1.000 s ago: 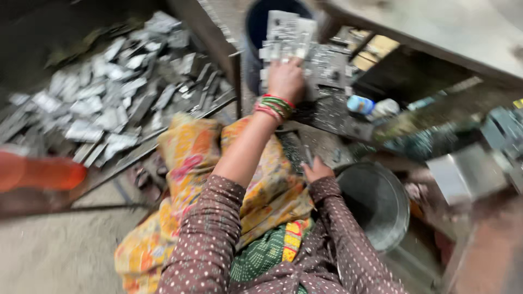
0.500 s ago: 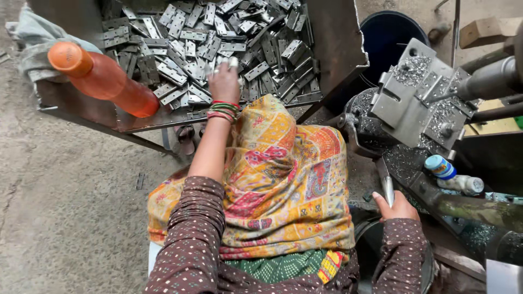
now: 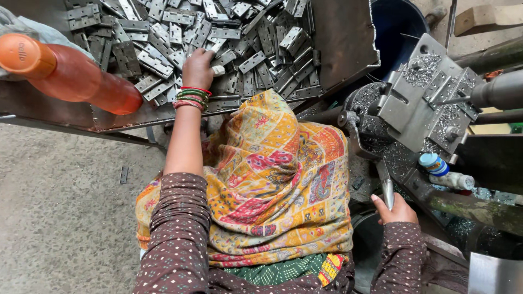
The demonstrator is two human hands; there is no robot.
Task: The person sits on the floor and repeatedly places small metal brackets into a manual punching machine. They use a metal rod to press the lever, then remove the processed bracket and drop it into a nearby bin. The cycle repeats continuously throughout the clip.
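Now the left hand (image 3: 199,66) rests among a heap of flat metal hinges (image 3: 256,38) in a dark metal tray (image 3: 343,43) at the far side of the scene, its fingers curled down over the pieces; the grip looks clenched around a pale piece at the fingertips, though what exactly is held cannot be told. Half a second ago the hand lay on the same pile, a little less closed, and a second ago it was raised at a sheet of metal further right, so it has come over to the hinges and settled there to pick from them. Green and red bangles (image 3: 189,98) circle the wrist. The right hand (image 3: 393,209), near and to the right, is clenched around a metal lever handle (image 3: 385,188) of a machine, as it was half a second ago. A patterned orange and yellow cloth (image 3: 278,185) covers the lap between the arms. An orange plastic bottle (image 3: 71,76) lies on the tray's left edge. To the right, a steel fixture (image 3: 419,103) is strewn with metal shavings, with a small white bottle (image 3: 444,173) with a blue cap beside it and a dark blue bin (image 3: 397,27) behind.
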